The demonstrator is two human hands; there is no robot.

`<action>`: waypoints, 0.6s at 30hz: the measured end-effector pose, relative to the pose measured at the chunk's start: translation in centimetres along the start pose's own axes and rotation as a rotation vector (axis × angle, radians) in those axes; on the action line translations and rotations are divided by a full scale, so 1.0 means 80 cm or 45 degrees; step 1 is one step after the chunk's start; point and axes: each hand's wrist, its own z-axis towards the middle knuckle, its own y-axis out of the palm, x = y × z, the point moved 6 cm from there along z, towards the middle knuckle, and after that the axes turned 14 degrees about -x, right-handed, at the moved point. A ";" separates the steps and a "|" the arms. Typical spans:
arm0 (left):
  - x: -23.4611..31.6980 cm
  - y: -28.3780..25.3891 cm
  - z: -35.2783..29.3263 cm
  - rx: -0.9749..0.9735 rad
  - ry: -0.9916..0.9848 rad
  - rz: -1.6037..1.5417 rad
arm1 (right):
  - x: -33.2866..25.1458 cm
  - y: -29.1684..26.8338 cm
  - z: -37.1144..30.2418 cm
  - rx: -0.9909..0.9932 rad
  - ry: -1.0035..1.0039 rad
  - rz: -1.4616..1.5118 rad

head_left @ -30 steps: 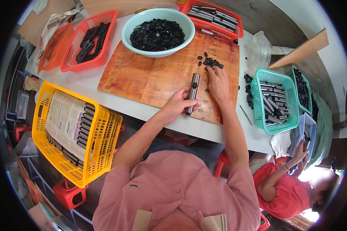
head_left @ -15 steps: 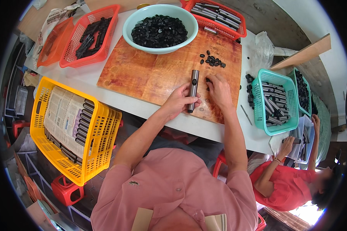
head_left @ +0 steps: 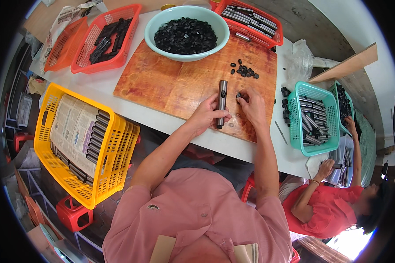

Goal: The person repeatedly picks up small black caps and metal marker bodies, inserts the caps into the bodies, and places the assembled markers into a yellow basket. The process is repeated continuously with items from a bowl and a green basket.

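My left hand (head_left: 207,115) is closed around the lower part of a metal tube (head_left: 222,107), which stands nearly upright in the view over the wooden board. An oval black piece shows in the side of the tube near its upper part, and the bottom end is dark. Just right of the tube, my right hand (head_left: 253,108) pinches a small dark piece (head_left: 238,95) between thumb and fingers. Beyond that hand, several small black oval plugs (head_left: 245,71) lie loose on the board. A pale green bowl (head_left: 148,40) heaped with similar black pieces stands at the board's far edge.
The wooden board (head_left: 156,83) lies on a white table. Red baskets (head_left: 134,37) stand at the back; a green basket (head_left: 297,131) of metal tubes is at right. At left is a yellow crate (head_left: 102,175) holding tubes and newspaper. A co-worker in red (head_left: 324,210) handles a tube at far right.
My right hand has turned slightly, bringing the small dark piece into clearer sight. My left hand keeps the tube. The co-worker's farther hand has moved to the small green basket.
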 end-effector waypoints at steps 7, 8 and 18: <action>-0.013 -0.013 0.010 0.001 0.015 -0.167 | -0.027 -0.007 -0.016 0.043 -0.044 0.154; -0.009 -0.007 0.008 0.017 0.020 -0.163 | -0.039 -0.011 -0.021 0.033 -0.043 0.192; -0.004 -0.004 0.006 -0.013 0.027 0.027 | -0.093 -0.010 -0.037 0.209 -0.526 -0.149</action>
